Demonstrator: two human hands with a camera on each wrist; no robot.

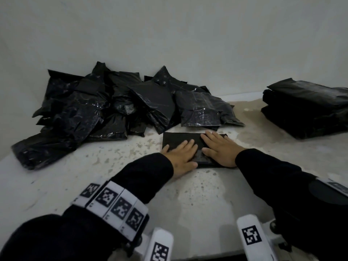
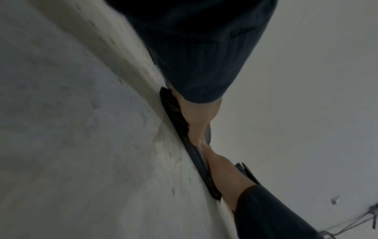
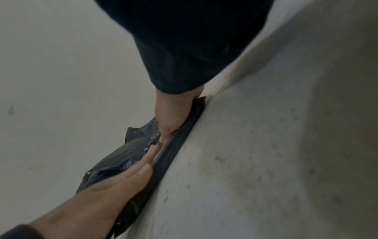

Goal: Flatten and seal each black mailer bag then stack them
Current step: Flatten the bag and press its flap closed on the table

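One black mailer bag lies flat on the speckled white table in front of me. My left hand presses its near left part with straight fingers. My right hand lies flat on its right half, fingers pointing away. In the left wrist view the left hand and the right hand both rest palm-down on the thin bag. The right wrist view shows the right hand and left hand flat on the bag.
A loose pile of crumpled black mailer bags fills the back left of the table against the wall. A neat stack of flat black bags stands at the far right. Bare table lies between the stack and my hands.
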